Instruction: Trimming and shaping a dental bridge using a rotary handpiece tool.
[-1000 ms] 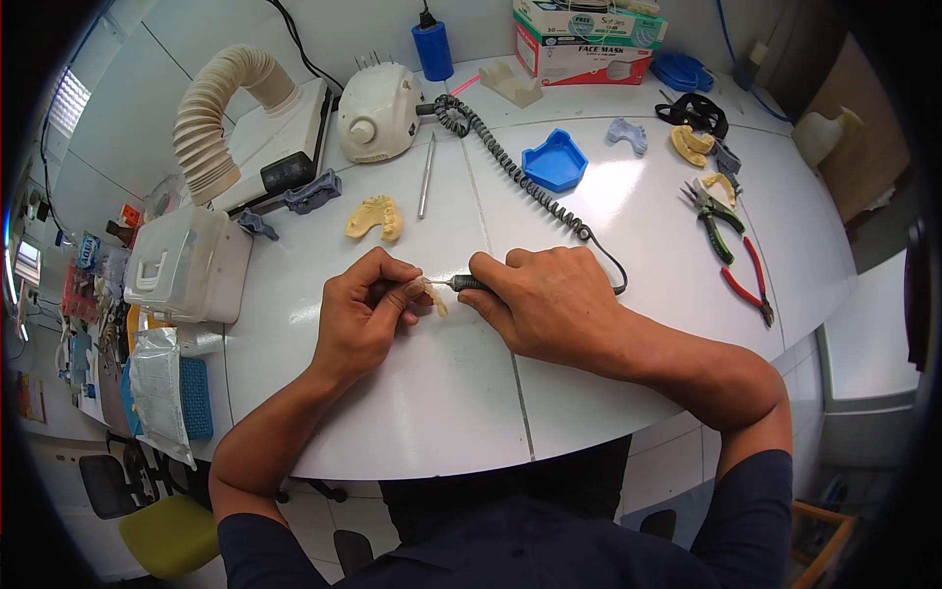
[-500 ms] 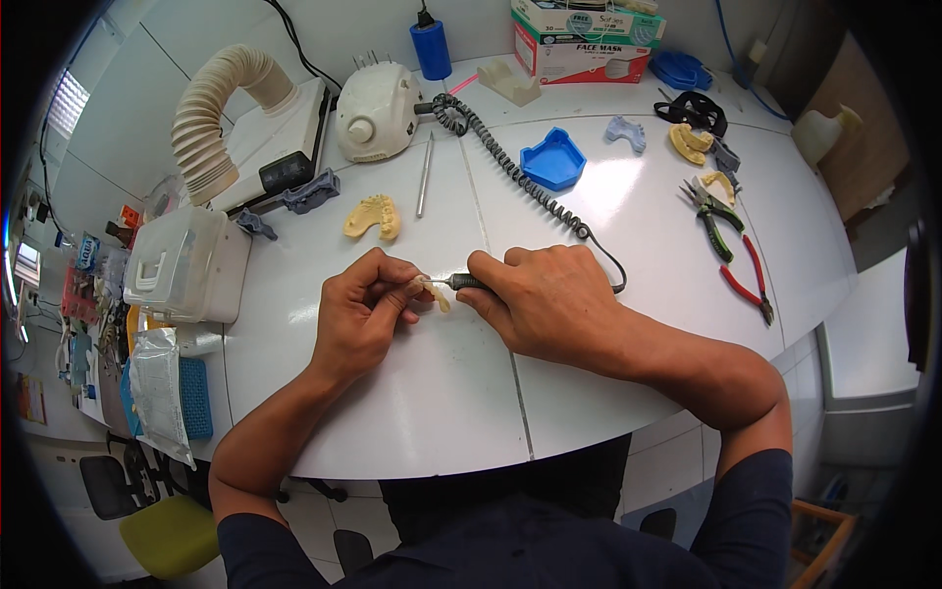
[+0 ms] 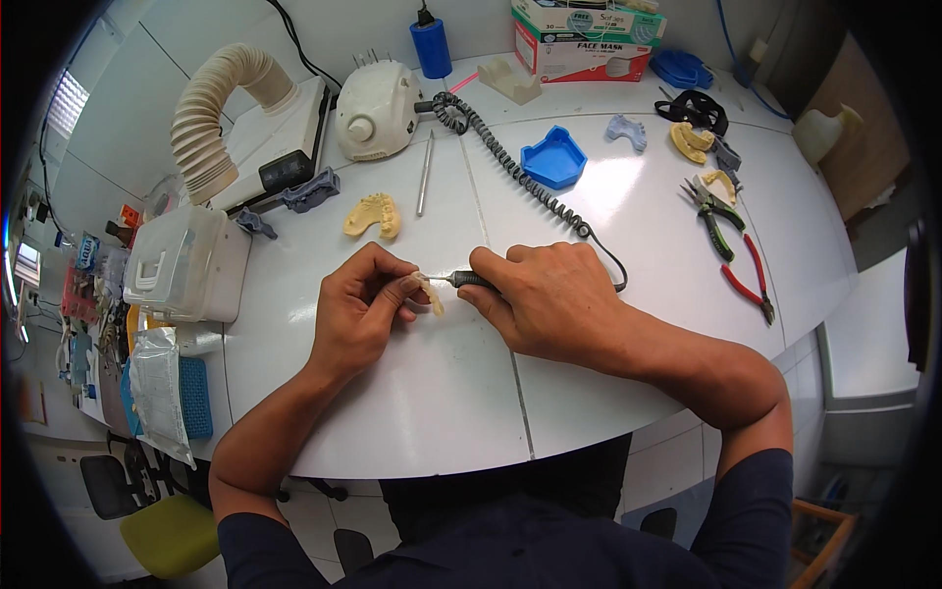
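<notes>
Between the thumb and fingers of my left hand (image 3: 363,306) is a small cream-coloured, curved dental piece (image 3: 433,297), partly hidden by the fingertips. My right hand (image 3: 549,299) is closed round a dark rotary handpiece (image 3: 469,279). The handpiece's thin metal bit points left and meets the upper part of the dental piece, or comes very close to it. A coiled grey cord (image 3: 510,162) links the handpiece to a white control unit (image 3: 378,113) at the back. Beyond my left hand a yellow dental cast (image 3: 373,216) lies on the white table (image 3: 412,412).
A metal rod-like tool (image 3: 425,175) and a blue tray (image 3: 553,159) lie beyond my hands. Pliers with red and green handles (image 3: 738,257) lie at right, near more dental casts (image 3: 691,143). At left stand a ribbed hose (image 3: 201,128) and a white lidded box (image 3: 186,260).
My left hand has shifted very slightly, and the dental piece has turned a little, its lower end now further left. The handpiece stays at nearly the same spot.
</notes>
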`<state>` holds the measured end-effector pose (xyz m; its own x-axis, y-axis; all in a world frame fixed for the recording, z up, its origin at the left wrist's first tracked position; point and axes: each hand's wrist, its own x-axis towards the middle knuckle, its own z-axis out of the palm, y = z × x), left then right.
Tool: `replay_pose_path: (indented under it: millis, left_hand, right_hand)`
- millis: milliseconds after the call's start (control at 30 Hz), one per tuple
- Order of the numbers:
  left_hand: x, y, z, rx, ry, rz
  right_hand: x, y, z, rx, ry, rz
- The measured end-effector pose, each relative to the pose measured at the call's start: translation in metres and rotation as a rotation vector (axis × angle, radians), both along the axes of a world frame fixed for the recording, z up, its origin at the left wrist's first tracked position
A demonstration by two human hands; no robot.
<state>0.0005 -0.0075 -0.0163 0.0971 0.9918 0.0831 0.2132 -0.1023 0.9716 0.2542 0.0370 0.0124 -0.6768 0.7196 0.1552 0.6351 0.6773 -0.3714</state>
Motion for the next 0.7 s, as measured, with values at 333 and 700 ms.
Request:
replay_pose_path:
  millis: [333, 700]
  left_hand:
    - [0.0004, -0.0013, -0.0012, -0.010, -0.005, -0.009]
    - [0.0003, -0.0005, 0.0000, -0.005, -0.001, -0.037]
  right_hand:
    - [0.0000, -0.0015, -0.0019, 0.018, 0.008, 0.004]
    - [-0.0010, -0.0008, -0.0027, 0.034, 0.001, -0.001]
